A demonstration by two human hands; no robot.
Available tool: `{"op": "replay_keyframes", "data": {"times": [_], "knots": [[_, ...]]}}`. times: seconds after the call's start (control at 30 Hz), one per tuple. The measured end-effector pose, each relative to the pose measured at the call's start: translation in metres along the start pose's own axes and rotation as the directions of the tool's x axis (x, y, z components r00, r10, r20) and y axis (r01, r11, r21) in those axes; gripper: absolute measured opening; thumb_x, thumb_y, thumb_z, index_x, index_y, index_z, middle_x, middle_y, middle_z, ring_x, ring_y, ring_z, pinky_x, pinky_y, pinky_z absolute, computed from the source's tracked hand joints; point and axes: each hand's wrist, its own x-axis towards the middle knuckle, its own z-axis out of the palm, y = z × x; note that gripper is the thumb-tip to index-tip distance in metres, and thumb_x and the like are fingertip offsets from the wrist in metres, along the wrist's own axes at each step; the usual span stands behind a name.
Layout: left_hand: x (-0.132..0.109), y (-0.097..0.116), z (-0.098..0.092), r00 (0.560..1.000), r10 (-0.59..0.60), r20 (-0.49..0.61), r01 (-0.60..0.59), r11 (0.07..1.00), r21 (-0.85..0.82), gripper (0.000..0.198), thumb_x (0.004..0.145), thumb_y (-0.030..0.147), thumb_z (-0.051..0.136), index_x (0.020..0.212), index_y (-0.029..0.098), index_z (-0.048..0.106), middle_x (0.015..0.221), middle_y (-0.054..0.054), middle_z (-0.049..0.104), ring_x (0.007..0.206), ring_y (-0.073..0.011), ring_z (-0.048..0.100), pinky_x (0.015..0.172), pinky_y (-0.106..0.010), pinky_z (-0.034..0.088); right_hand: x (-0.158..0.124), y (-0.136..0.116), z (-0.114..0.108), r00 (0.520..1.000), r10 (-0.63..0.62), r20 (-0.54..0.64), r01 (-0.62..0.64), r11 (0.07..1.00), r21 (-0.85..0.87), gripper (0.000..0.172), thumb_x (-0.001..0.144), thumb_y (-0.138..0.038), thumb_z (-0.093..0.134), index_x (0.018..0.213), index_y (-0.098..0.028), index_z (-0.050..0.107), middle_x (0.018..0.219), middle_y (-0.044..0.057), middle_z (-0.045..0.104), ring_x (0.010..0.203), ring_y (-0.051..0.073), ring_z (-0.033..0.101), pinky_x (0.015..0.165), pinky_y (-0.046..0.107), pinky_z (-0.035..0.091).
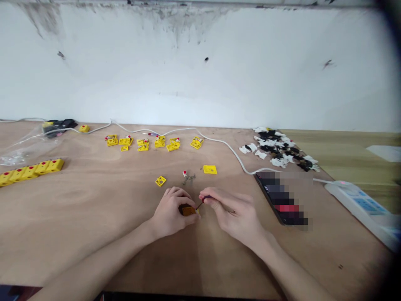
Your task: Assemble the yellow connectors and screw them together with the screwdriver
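Yellow block is pinched in the left hand over the tabletop, right hand pinching a slim screwdriver, tip at the block's edge; looks like driver work, so next move probably wants a firm hold and steady tip

No readable txt, brand or no. anywhere in view. Blue panel on the white pwr strip, far R, has paler marks, but too sm. & blurry to tell if they're ltrs, nos. or pics; phone L of it has its screen pixelated, w/ a red block & dim patches, so wording can't be made out. Yellow cases in the far L row: any print too tiny to tell.
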Motion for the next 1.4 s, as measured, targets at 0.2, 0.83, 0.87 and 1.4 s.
{"op": "replay_keyframes", "data": {"times": [0.2, 0.83, 0.87, 1.4], "knots": [[0.000, 0.001, 0.001, 1.000, -0.007, -0.012, 0.007, 1.000, 0.009, 0.016, 0.072, 0.036, 0.083, 0.086, 0.029, 0.077, 0.096, -0.001, 0.071, 0.098, -0.0227, 0.059, 0.088, -0.038, 0.042, -0.001, -0.011, 0.007, 0.989, -0.047, -0.139, 0.019, 0.980, -0.197, 0.025, 0.093, -0.005, 0.056, 0.103, -0.025, 0.067, 0.089, -0.002, 0.077, 0.067, 0.013, 0.072, 0.067, 0.022, 0.057], [-0.001, -0.005, 0.003, 0.998, 0.056, -0.013, -0.055, 0.998, 0.031, 0.008, 0.075, 0.026, 0.078, 0.083, 0.028, 0.076, 0.089, -0.002, 0.071, 0.097, -0.0241, 0.058, 0.087, -0.038, 0.042, 0.057, -0.061, -0.018, 0.508, 0.003, 0.861, 0.679, 0.614, -0.403, 0.022, 0.067, -0.003, 0.076, 0.061, -0.018, 0.061, 0.058, 0.002, 0.060, 0.050, 0.016, 0.050, 0.046, 0.033, 0.023], [-0.001, -0.005, 0.003, 0.999, 0.054, -0.008, -0.054, 0.998, 0.037, 0.007, 0.075, 0.028, 0.078, 0.082, 0.027, 0.076, 0.089, -0.002, 0.071, 0.097, -0.0243, 0.058, 0.087, -0.038, 0.042, 0.062, -0.060, -0.016, 0.488, 0.046, 0.872, 0.652, 0.645, -0.399, 0.021, 0.066, -0.006, 0.078, 0.061, -0.018, 0.062, 0.057, 0.002, 0.061, 0.048, 0.016, 0.051, 0.046, 0.033, 0.023], [-0.001, -0.004, 0.001, 0.999, 0.046, 0.026, -0.047, 0.997, 0.058, 0.019, 0.076, 0.042, 0.081, 0.087, 0.028, 0.075, 0.088, -0.001, 0.071, 0.095, -0.0237, 0.058, 0.086, -0.038, 0.041, 0.100, -0.053, -0.009, 0.390, 0.703, 0.594, -0.017, 0.651, -0.759, 0.031, 0.091, -0.020, 0.052, 0.067, -0.017, 0.071, 0.051, 0.004, 0.062, 0.035, 0.014, 0.046, 0.047, 0.030, 0.031]]}}
